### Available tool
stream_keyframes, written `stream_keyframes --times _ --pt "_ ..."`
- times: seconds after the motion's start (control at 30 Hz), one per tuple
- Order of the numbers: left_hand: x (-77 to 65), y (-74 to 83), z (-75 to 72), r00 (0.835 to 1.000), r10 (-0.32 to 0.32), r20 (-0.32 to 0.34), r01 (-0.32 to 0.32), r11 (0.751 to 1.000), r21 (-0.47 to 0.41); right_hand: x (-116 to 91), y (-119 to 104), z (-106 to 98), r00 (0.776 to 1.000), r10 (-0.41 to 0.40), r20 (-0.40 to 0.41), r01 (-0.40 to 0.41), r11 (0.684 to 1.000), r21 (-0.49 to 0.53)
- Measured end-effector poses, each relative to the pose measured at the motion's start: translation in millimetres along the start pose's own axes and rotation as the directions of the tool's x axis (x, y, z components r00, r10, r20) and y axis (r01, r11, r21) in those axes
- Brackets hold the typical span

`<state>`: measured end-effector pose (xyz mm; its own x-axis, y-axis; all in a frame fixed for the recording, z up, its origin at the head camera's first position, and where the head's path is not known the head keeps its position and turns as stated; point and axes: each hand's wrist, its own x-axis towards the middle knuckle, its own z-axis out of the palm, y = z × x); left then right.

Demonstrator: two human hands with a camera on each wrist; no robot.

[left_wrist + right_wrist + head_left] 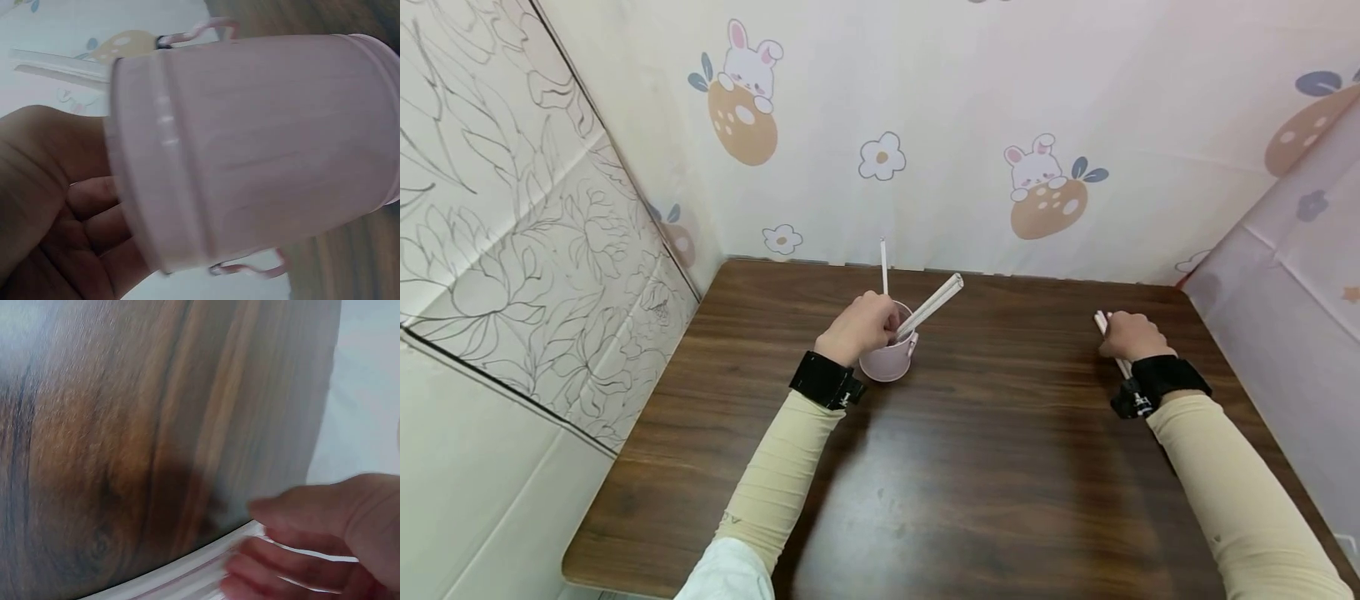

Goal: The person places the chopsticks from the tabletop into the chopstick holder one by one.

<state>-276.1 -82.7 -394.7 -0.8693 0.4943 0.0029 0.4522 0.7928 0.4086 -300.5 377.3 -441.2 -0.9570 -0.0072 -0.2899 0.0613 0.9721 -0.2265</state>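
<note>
A small pink bucket (887,362) with side handles stands on the wooden table, left of centre. Several long white sticks (931,305) lean out of it to the right, and a single white stick (883,265) rises at the back. My left hand (861,325) is at the bucket's mouth. In the left wrist view the bucket's rim (119,162) hides its fingertips, so what they hold does not show. On the table's right side my right hand (1135,336) pinches other white sticks (1102,322); in the right wrist view the thumb lies above that bundle (187,572), the fingers below.
The brown table (985,467) meets a wall cover (940,192) printed with rabbits at the back. A flower-patterned white wall (550,275) runs along the left. A pale curtain (1300,333) borders the right edge, close to my right hand.
</note>
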Motion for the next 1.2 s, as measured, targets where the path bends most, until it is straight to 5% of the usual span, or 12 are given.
stream_keyframes --times 0.17,0.37,0.57,0.8,0.93,1.03,1.2 --pt "-6.7 12.2 -13.5 0.998 0.055 -0.042 -0.055 0.998 -0.008 9 8 6 0.995 0.016 -0.099 -0.014 1.0 0.014" --pt "-16.0 36.5 -28.2 0.987 0.129 -0.095 -0.128 0.992 0.013 16 8 12 0.993 0.017 -0.119 -0.016 1.0 0.003" --pt "-22.2 55.9 -33.9 0.98 0.189 -0.068 -0.191 0.981 -0.023 18 2 16 0.991 -0.023 -0.131 0.021 1.0 -0.019" --pt "-20.6 68.2 -23.2 0.956 0.292 0.006 -0.29 0.952 -0.096 16 4 20 0.979 0.037 -0.2 -0.036 0.999 0.009" --pt "-17.8 78.1 -8.8 0.937 0.34 0.082 -0.331 0.937 -0.109 15 3 20 0.983 -0.012 -0.185 0.007 1.0 -0.026" --pt "-15.2 86.4 5.3 0.926 0.321 0.198 -0.316 0.947 -0.06 14 2 21 0.974 -0.049 -0.22 0.041 0.998 -0.038" --pt "-9.3 89.5 32.0 0.903 0.228 0.365 -0.249 0.968 0.012 15 2 22 0.966 -0.001 -0.257 -0.001 1.0 -0.008"
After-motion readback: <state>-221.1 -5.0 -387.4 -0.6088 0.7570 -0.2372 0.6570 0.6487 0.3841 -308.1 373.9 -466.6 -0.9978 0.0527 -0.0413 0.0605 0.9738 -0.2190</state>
